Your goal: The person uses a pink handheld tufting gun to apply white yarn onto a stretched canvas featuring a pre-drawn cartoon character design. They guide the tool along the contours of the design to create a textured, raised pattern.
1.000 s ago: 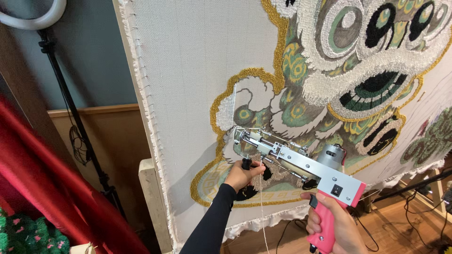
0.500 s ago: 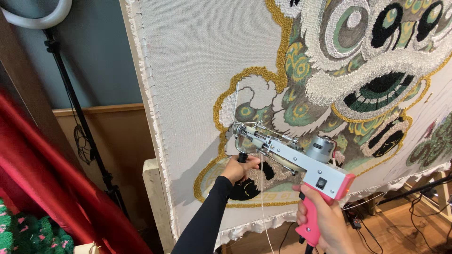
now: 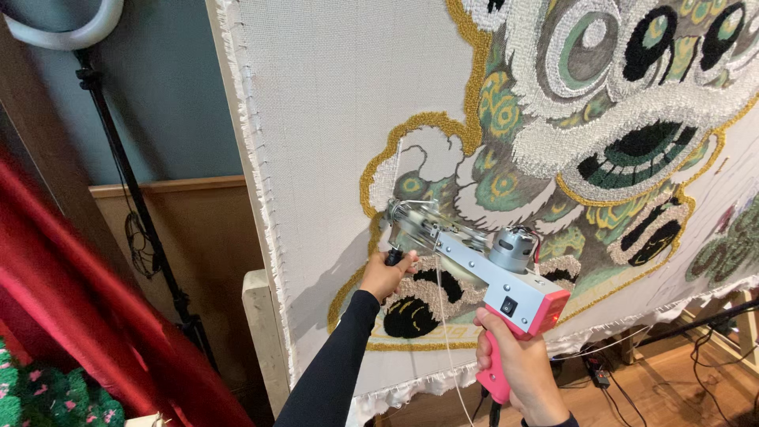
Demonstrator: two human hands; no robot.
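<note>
One tufting gun [image 3: 482, 273], two hands, one stretched cloth [image 3: 332, 119].

A pale wooden frame [image 3: 261, 316] stands upright, carrying the stretched cream cloth [image 3: 332, 119], which bears a tufted lion-like design [image 3: 601, 103] in green, gold, white and black; below lies a wooden floor [image 3: 672, 387], with dark cables [image 3: 711, 372] strewn across it.

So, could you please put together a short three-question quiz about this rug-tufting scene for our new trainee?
1. True or false: the tufting gun has its tip against the stretched cloth.
2. Which hand grips the pink handle? A) left hand B) right hand
3. Fill in: the yarn feeding the gun is ___ in colour.

Key: 1 true; 2 B; 3 white.
</note>
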